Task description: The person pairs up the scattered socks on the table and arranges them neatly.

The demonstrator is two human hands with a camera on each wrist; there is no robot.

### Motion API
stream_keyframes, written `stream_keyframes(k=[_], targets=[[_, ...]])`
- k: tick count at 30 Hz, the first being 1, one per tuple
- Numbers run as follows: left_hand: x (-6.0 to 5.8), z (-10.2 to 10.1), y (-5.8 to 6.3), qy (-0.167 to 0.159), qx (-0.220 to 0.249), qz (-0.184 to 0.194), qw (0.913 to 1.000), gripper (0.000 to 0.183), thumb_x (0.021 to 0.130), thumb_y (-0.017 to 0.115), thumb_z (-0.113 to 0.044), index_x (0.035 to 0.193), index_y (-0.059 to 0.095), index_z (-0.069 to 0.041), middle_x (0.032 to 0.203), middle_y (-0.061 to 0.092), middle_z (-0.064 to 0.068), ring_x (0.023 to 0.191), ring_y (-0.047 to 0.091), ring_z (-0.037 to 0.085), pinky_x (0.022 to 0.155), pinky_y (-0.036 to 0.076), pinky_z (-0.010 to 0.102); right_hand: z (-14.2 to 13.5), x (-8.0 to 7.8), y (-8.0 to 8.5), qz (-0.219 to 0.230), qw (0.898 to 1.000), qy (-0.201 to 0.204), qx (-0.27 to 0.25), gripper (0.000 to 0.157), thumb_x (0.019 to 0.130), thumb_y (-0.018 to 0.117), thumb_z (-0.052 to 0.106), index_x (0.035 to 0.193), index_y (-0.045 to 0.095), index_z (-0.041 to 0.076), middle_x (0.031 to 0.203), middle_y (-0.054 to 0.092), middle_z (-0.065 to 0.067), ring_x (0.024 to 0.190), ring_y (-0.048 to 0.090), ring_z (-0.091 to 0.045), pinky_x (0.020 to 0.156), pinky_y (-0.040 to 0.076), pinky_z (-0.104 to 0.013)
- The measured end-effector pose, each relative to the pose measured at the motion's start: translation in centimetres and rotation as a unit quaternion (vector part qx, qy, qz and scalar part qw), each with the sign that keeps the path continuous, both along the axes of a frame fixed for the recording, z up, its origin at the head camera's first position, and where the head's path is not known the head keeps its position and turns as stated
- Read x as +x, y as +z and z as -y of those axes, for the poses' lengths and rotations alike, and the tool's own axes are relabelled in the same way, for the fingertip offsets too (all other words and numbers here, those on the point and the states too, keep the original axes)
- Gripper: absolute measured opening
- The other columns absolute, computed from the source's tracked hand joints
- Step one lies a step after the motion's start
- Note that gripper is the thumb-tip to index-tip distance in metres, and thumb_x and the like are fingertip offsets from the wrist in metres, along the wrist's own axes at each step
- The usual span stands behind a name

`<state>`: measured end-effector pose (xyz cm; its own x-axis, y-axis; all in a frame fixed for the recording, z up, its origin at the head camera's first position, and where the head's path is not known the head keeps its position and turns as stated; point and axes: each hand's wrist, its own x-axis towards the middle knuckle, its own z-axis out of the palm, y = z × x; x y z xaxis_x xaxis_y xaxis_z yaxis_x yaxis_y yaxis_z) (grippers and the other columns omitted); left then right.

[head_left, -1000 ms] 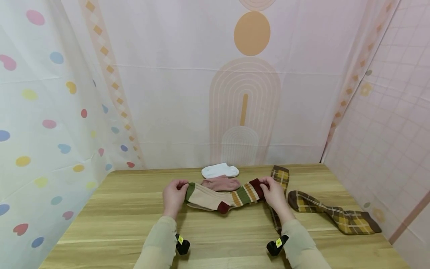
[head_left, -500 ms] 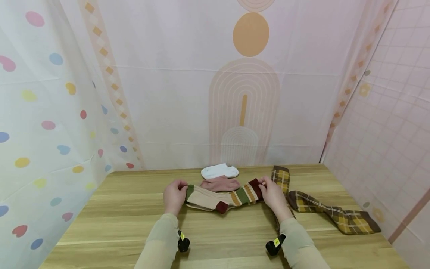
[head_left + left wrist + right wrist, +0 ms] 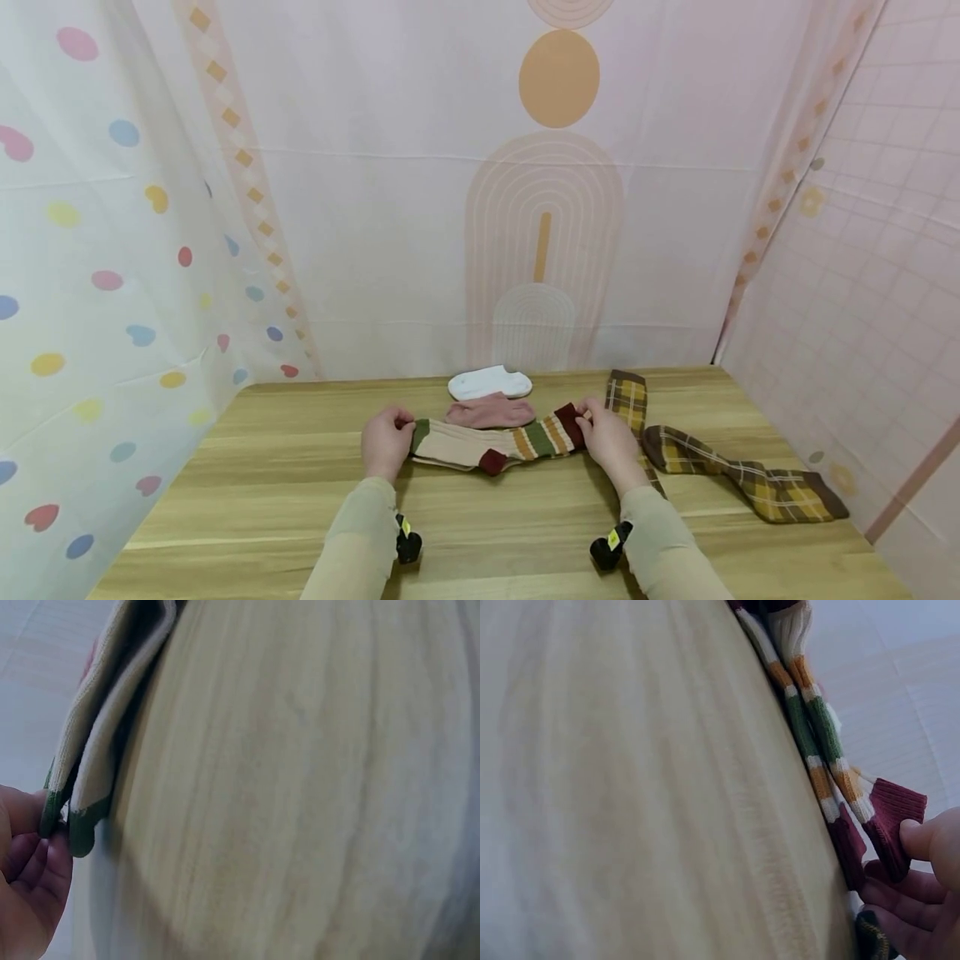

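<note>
A pair of striped socks (image 3: 457, 443), cream with green toes, dark red heels and banded cuffs, stretches between both hands, one sock over the other. My left hand (image 3: 386, 443) pinches the green toe end; the left wrist view shows two toe layers (image 3: 88, 817) at the thumb and fingertips. At the other end, my right hand (image 3: 611, 437) holds the dark red cuff (image 3: 891, 825) between thumb and fingers. The lower sock's cuff hangs beside it, against the fingers. Just behind lie pink socks (image 3: 491, 411) and, farther back, white low-cut socks (image 3: 489, 383).
One brown and yellow plaid sock (image 3: 626, 396) runs front to back beneath my right forearm. Another plaid sock (image 3: 772, 492) lies to the right on the wooden table (image 3: 262, 483). Patterned curtains (image 3: 375, 250) enclose the back and sides.
Both hands have lowered the striped socks slightly toward the table, and the socks look a little straighter. The pink, white and plaid socks stay in place.
</note>
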<state>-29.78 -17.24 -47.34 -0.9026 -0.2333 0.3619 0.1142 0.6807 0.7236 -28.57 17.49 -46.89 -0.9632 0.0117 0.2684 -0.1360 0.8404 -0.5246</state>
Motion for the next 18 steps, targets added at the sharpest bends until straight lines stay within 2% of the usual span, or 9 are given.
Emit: stream_keyframes(k=[4, 9, 13, 18], targets=[[-0.2, 0.3, -0.4, -0.002, -0.006, 0.023, 0.9997, 0.004, 0.082, 0.072, 0.000, 0.082, 0.069, 0.002, 0.077, 0.066, 0.010, 0.075, 0.062, 0.029, 0.072, 0.049, 0.045, 0.1, -0.2, -0.4, 0.006, 1.000, -0.006, 0.011, 0.012, 0.098, 0.063, 0.019, 0.108, 0.058, 0.014, 0.076, 0.063, -0.002, 0.050, 0.044, -0.017, 0.044, 0.033, -0.031], [-0.2, 0.5, -0.7, -0.005, -0.014, 0.042, 0.9990, 0.004, 0.081, 0.071, 0.002, 0.080, 0.068, 0.000, 0.077, 0.066, 0.010, 0.075, 0.061, 0.029, 0.072, 0.049, 0.045, 0.1, -0.4, -0.7, 0.009, 1.000, -0.012, 0.025, 0.013, 0.098, 0.064, 0.020, 0.108, 0.060, 0.015, 0.071, 0.060, -0.001, 0.049, 0.042, -0.018, 0.043, 0.031, -0.031], [-0.1, 0.7, -0.9, -0.008, -0.018, 0.049, 0.9986, 0.004, 0.080, 0.070, 0.002, 0.078, 0.068, 0.000, 0.077, 0.066, 0.010, 0.077, 0.062, 0.031, 0.074, 0.049, 0.046, 0.2, -0.6, -0.8, 0.017, 0.999, -0.017, 0.038, 0.012, 0.097, 0.064, 0.020, 0.107, 0.060, 0.015, 0.066, 0.056, 0.000, 0.049, 0.042, -0.018, 0.043, 0.031, -0.030], [-0.3, 0.8, -1.2, -0.011, -0.027, 0.057, 0.9980, 0.004, 0.081, 0.070, 0.001, 0.079, 0.067, 0.000, 0.078, 0.066, 0.011, 0.077, 0.062, 0.032, 0.074, 0.049, 0.046, 0.3, -0.7, -0.7, 0.028, 0.998, -0.026, 0.047, 0.009, 0.096, 0.066, 0.017, 0.103, 0.060, 0.016, 0.072, 0.060, -0.002, 0.052, 0.046, -0.018, 0.043, 0.033, -0.030]])
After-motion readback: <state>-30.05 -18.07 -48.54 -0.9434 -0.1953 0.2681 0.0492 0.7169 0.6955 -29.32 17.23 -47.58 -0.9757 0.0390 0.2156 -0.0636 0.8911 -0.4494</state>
